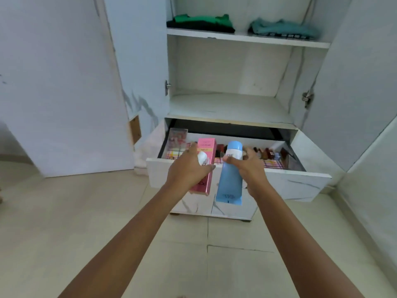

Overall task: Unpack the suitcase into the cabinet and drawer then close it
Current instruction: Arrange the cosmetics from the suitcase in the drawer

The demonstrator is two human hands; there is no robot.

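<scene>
My left hand (189,168) grips a tall pink box (205,150) together with a small white-capped item (202,157), held over the front edge of the open drawer (296,179). My right hand (250,166) grips a light blue tube (229,179) with its cap pointing toward the drawer. The drawer holds several small cosmetic items (264,152) on a checked liner. The white cabinet (232,104) stands open above it, with folded green and black clothes (199,23) and teal clothes (283,29) on the upper shelf. The suitcase is out of view.
The cabinet's left door (137,61) and right door (352,82) stand open at either side. A clear plastic box (177,138) sits in the drawer's left back corner. A beige tiled floor (86,211) lies in front.
</scene>
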